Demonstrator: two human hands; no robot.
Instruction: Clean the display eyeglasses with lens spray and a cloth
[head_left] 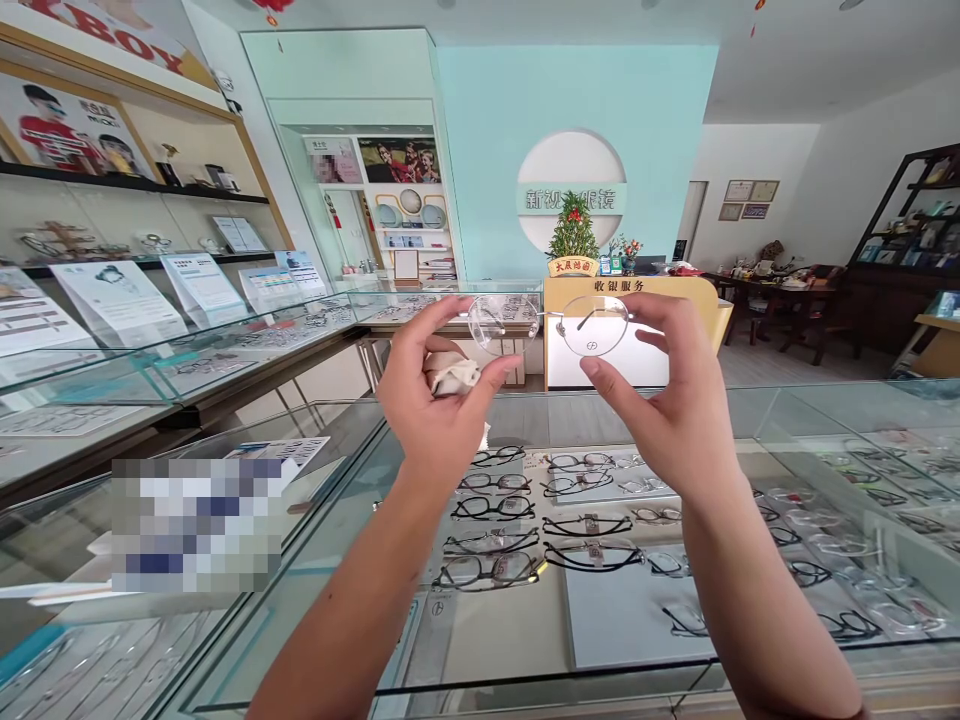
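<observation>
A pair of round, thin-framed eyeglasses point(550, 314) is held up level in front of me, above the glass counter. My left hand point(439, 385) grips its left side, with fingers at the rim's outer edge and the thumb below the lens. A crumpled pale cloth point(453, 374) is tucked in that same palm. On the other side, my right hand point(671, 390) holds the right end between fingers above and a thumb near the lower rim. The right lens carries a small printed mark. Beneath my hands lie rows of eyeglasses point(495, 508) inside the display case.
The glass display case point(510, 650) spans the front. More glass counters point(225, 360) run along the left, with standing cards point(120, 300) on top. A cashier desk point(637, 300) with a plant point(574, 228) stands ahead. Dark wooden furniture point(795, 300) is at the back right.
</observation>
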